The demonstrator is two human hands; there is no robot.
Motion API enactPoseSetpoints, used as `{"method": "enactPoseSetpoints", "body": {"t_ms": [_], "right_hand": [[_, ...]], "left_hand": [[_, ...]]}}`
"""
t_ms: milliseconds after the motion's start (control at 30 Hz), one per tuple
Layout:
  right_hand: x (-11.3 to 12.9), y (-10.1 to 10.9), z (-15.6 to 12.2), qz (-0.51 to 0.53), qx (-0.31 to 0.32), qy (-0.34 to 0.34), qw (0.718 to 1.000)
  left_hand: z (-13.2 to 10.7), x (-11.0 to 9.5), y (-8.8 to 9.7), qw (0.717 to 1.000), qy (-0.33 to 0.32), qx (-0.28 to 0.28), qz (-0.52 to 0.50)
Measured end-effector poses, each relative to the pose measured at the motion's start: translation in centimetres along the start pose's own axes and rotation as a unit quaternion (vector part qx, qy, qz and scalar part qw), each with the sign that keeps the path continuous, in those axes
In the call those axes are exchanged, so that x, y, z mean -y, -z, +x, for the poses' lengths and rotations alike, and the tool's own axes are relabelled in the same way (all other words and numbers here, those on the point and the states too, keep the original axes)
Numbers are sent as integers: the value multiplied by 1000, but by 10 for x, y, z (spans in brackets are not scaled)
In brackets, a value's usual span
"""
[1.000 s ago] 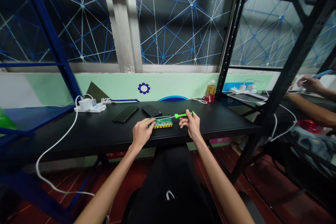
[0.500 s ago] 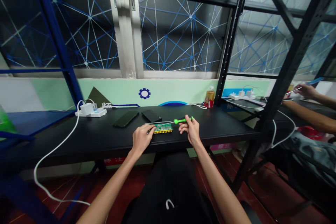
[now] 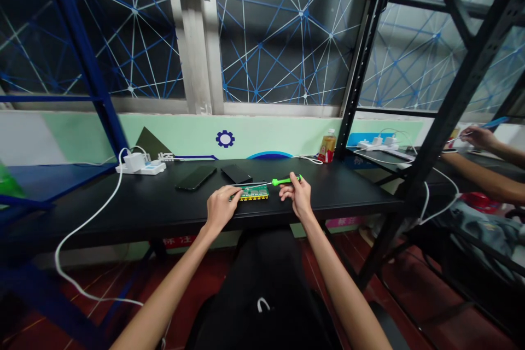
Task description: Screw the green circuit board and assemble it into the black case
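- Both your hands were at the green circuit board (image 3: 258,190), which sat near the front edge of the black table (image 3: 340,192), yellow strip (image 3: 253,198) along its near side.
- Your right hand (image 3: 299,194), just right of the board, had its fingers closed around the green handle of the screwdriver (image 3: 281,181).
- The screwdriver's thin shaft ran leftward from your grip, across the board's upper part.
- Your left hand (image 3: 221,206) had its fingertips at the board's left end; whether they pinched the board or the shaft's tip could not be told.
- Just beyond the board lay a small black device (image 3: 237,174); a black phone (image 3: 196,178) lay farther left.
- Well behind and right of the board stood a bottle (image 3: 327,146); well left of it was a white power strip (image 3: 152,168).
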State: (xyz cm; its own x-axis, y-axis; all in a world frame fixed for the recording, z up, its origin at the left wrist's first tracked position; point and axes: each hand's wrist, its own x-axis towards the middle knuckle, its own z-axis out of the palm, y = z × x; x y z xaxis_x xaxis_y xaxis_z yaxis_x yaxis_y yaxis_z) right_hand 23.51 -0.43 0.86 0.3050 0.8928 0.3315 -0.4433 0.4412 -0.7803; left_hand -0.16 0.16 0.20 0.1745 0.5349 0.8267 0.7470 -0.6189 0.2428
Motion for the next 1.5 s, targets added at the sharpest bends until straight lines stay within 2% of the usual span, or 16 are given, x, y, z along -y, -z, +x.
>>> {"method": "enactPoseSetpoints", "body": {"t_ms": [800, 1000, 1100, 1233, 1300, 1500], "right_hand": [[2, 0, -3, 5, 13, -16, 1000], [1, 2, 3, 17, -5, -18, 1000], [5, 2, 8, 9, -36, -5, 999], [16, -5, 17, -47, -72, 52, 995], [23, -12, 21, -84, -59, 86, 991], [49, -32, 24, -190, 43, 153, 969]], "left_hand": [[-2, 3, -2, 999, -27, 6, -33], [0, -3, 2, 1000, 1, 8, -9], [2, -3, 4, 999, 16, 28, -5], [4, -3, 4, 995, 32, 90, 2], [4, -2, 4, 992, 31, 119, 2], [3, -3, 4, 986, 28, 162, 22]]}}
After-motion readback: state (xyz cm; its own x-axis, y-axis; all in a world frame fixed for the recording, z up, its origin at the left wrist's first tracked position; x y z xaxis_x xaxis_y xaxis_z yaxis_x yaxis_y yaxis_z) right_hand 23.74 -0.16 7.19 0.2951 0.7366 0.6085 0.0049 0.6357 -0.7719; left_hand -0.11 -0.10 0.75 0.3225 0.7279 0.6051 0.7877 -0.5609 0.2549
